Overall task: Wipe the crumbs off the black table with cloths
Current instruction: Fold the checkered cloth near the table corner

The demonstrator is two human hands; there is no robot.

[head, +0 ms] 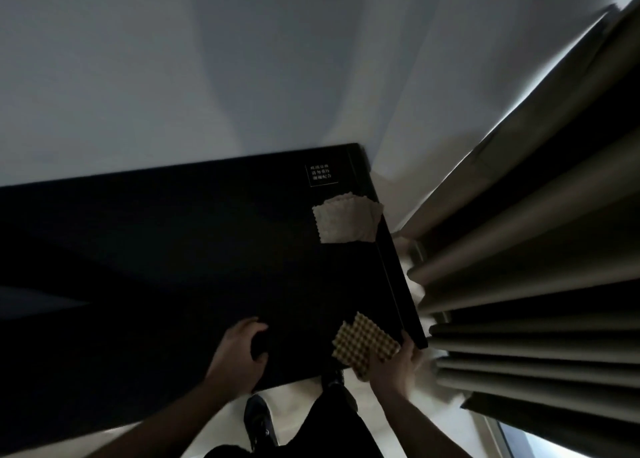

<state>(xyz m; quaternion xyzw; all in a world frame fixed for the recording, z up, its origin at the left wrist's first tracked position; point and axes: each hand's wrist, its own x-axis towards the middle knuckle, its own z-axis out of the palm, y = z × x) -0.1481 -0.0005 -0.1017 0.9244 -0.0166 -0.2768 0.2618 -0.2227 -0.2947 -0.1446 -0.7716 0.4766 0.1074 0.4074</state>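
The black table (173, 267) runs from the left of the view to a right end beside the curtains (540, 249); near its far right corner lies a pale cloth (343, 223), folded, one corner reaching the table's right edge; a small white-lettered label (320, 175) sits just beyond it, towards the far edge; at the near right corner the right hand (393, 367) grips a checked cloth (365, 341), yellow and dark, its fingers curled round the cloth's near edge while the rest of the cloth lies flat on the table top; the left hand (239, 357) rests at the near edge, well left of the checked cloth, its fingers curled round something dark that cannot be made out against the black surface; crumbs cannot be seen in this dim light; below the near edge a dark shoe (259, 419) stands on the pale floor (304, 393); a white wall (207, 59) rises behind the table.
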